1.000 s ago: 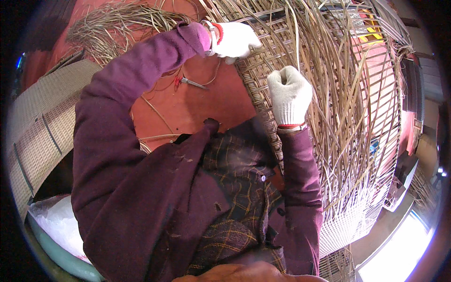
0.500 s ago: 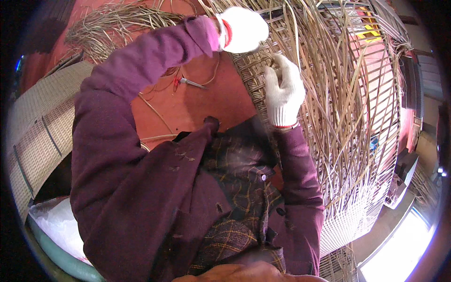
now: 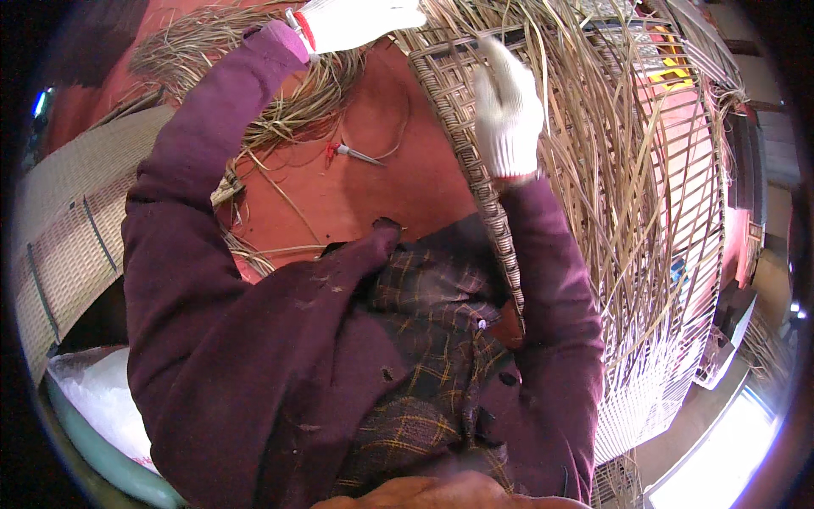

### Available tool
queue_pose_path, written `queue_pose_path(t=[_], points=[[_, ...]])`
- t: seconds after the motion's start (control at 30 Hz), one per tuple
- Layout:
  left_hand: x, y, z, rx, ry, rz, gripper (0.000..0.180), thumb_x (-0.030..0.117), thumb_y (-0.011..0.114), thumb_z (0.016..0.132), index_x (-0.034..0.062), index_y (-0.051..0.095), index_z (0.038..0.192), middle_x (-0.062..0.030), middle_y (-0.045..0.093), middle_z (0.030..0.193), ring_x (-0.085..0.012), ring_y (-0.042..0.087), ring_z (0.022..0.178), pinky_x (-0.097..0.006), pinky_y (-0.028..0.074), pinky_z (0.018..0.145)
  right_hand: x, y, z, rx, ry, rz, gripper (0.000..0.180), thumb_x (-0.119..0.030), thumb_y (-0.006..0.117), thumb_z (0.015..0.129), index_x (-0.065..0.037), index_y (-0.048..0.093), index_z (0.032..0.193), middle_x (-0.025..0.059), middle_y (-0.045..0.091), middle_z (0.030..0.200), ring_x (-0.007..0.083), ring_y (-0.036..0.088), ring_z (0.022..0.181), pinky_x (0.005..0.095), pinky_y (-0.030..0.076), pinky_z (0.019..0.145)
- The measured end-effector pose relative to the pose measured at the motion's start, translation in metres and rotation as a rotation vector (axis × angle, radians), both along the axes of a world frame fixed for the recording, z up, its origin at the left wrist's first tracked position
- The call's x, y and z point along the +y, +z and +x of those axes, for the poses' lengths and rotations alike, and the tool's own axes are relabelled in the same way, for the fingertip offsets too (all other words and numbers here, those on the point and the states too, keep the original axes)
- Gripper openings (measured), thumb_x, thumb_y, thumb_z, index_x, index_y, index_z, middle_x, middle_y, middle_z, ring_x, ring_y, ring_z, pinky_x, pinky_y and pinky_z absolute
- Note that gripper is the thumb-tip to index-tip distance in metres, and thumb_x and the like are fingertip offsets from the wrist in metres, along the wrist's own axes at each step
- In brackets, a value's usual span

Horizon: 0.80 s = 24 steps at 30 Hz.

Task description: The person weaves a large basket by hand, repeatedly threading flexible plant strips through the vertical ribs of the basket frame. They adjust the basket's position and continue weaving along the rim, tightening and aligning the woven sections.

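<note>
A large woven piece of brown strips (image 3: 454,93) with a braided border slopes down the middle, its long loose strands (image 3: 593,178) spreading to the right. My right hand (image 3: 510,119), in a white knit glove, lies against the weave with fingers stretched out and the thumb a little apart. At the top edge my left hand (image 3: 360,24), also gloved, reaches across to the weave's upper left corner. Glare and the picture's edge hide its fingers, so I cannot make out a grip.
A pointed tool with a red handle (image 3: 343,151) lies on the reddish floor (image 3: 398,187). Bundles of loose strips (image 3: 314,106) are at the upper left. A curved woven mat (image 3: 68,229) stands at the left, above a tub with a white plastic bag (image 3: 106,399).
My left hand has moved left and up, out to the top edge. My right hand has slid up along the weave, its fingers straighter. More of the braided border shows.
</note>
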<state>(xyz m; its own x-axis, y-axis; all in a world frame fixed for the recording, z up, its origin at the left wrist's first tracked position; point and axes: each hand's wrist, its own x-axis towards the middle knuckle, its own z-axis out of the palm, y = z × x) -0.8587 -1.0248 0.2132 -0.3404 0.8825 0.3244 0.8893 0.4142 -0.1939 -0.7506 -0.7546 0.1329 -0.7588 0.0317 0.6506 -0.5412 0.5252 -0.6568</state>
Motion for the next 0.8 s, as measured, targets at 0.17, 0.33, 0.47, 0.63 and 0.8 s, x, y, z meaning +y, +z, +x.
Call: queue_pose_path(t=[0.17, 0.33, 0.47, 0.63, 0.8], points=[[0.022, 0.034, 0.009, 0.051, -0.060, 0.140, 0.013, 0.019, 0.070, 0.100, 0.0102, 0.079, 0.098, -0.0094, 0.069, 0.084, -0.0286, 0.069, 0.073, -0.041, 0.056, 0.067, -0.010, 0.026, -0.033, -0.539, 0.426, -0.383, 0.026, -0.023, 0.071, 0.105, 0.001, 0.080, 0.108, 0.0068, 0.075, 0.081, 0.0122, 0.066, 0.076, 0.0303, 0.054, 0.074], [0.040, -0.027, -0.002, -0.326, 0.314, 0.456, 0.029, 0.033, 0.066, 0.103, 0.0065, 0.078, 0.104, -0.0148, 0.078, 0.103, -0.0372, 0.075, 0.095, -0.048, 0.060, 0.086, 0.007, 0.017, 0.012, -0.557, -0.005, -0.359, 0.030, -0.017, 0.072, 0.102, 0.003, 0.069, 0.079, 0.0015, 0.056, 0.065, 0.0056, 0.047, 0.067, 0.0302, 0.042, 0.059], [0.073, -0.075, -0.011, -0.182, 0.120, -0.162, 0.024, 0.024, 0.060, 0.104, 0.0088, 0.078, 0.109, -0.0145, 0.078, 0.107, -0.0358, 0.073, 0.099, -0.049, 0.060, 0.088, 0.007, 0.014, 0.035, -0.584, -0.049, -0.328, 0.034, -0.012, 0.069, 0.101, 0.000, 0.059, 0.071, -0.0020, 0.047, 0.063, 0.0041, 0.042, 0.066, 0.0304, 0.037, 0.057], [0.081, -0.070, -0.020, -1.313, 0.520, 0.178, 0.036, 0.036, 0.072, 0.101, 0.0052, 0.083, 0.084, -0.0041, 0.073, 0.069, -0.0133, 0.055, 0.050, -0.033, 0.044, 0.049, 0.008, 0.017, 0.046, -0.560, -0.061, -0.331, 0.034, -0.009, 0.067, 0.099, 0.000, 0.054, 0.069, -0.0012, 0.042, 0.062, 0.0047, 0.041, 0.065, 0.0311, 0.037, 0.056], [0.064, -0.081, -0.021, -1.411, 0.256, 0.407, 0.033, 0.029, 0.077, 0.099, 0.0023, 0.082, 0.119, -0.0029, 0.075, 0.078, -0.0097, 0.054, 0.053, -0.030, 0.044, 0.050, 0.003, 0.002, 0.028, -0.539, -0.125, -0.123, 0.031, -0.017, 0.069, 0.096, 0.000, 0.061, 0.072, 0.0163, 0.053, 0.061, 0.0185, 0.044, 0.055, 0.0402, 0.042, 0.057]])
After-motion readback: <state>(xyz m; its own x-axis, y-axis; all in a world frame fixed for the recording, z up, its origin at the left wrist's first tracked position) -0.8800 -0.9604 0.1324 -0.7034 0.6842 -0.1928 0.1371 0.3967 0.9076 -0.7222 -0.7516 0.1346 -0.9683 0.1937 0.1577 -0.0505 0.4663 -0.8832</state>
